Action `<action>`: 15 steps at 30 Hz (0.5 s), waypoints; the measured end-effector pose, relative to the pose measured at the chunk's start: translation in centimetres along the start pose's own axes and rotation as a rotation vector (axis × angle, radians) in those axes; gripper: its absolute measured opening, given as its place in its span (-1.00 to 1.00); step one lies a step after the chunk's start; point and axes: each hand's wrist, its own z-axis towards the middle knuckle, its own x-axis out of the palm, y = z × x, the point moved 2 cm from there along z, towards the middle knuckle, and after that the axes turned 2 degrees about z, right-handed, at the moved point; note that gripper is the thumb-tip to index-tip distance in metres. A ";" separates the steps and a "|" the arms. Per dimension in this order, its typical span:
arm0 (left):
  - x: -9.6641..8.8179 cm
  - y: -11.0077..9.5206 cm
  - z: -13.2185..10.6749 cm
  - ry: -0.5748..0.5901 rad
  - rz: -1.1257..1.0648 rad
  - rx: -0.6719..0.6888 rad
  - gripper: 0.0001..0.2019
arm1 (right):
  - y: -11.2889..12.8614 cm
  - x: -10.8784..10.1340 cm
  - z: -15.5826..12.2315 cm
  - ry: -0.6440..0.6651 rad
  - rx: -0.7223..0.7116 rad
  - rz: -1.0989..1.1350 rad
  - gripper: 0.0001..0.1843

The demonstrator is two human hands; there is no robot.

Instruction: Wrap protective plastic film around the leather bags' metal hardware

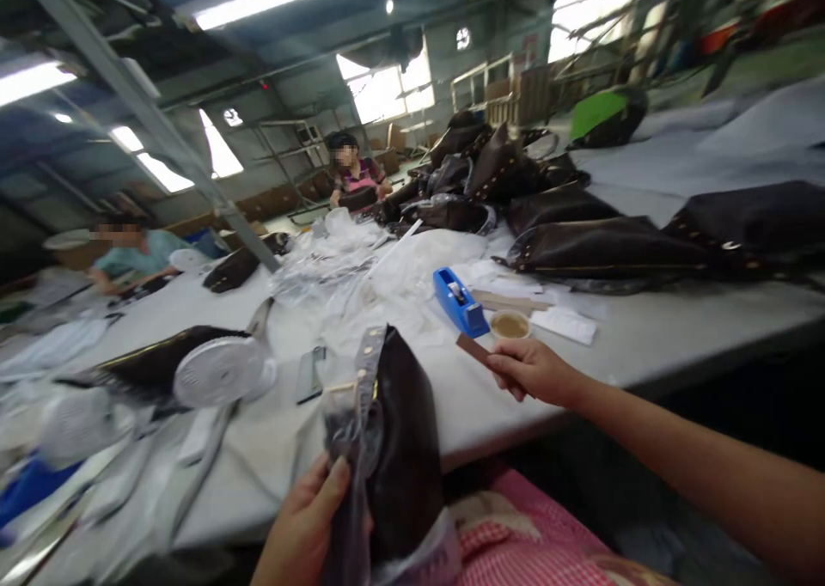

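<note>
My left hand (313, 509) is closed on a dark brown leather bag (406, 440), which stands at the table's front edge against my lap. Clear plastic wraps part of the bag, and metal studs line its upper edge. Over the table, my right hand (532, 371) pinches a flat brown strip (473, 351) by one end. Just beyond that strip is a small round dish (510, 325) with a brownish content. A blue tape dispenser (459, 301) stands to the left of the dish.
Several dark leather bags (599, 242) lie at the right and back of the table. Crumpled clear plastic (335, 259) covers the middle. A white fan (219, 371) and a phone-like dark slab (312, 375) are at left. Two people sit across, one in teal (145, 255), one in pink (364, 176).
</note>
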 end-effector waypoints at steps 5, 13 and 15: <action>-0.2 0.5 0.0 0.061 -0.074 0.075 -0.54 | 5.3 7.5 -2.0 0.211 -0.213 -0.009 -0.73; -0.6 0.8 -0.7 0.120 -0.086 0.118 -0.57 | 7.8 11.4 -1.1 0.142 -0.305 -0.205 -0.75; -0.1 0.9 -1.0 0.117 -0.053 0.107 -0.56 | 8.4 12.3 -0.8 0.155 -0.330 -0.157 -0.76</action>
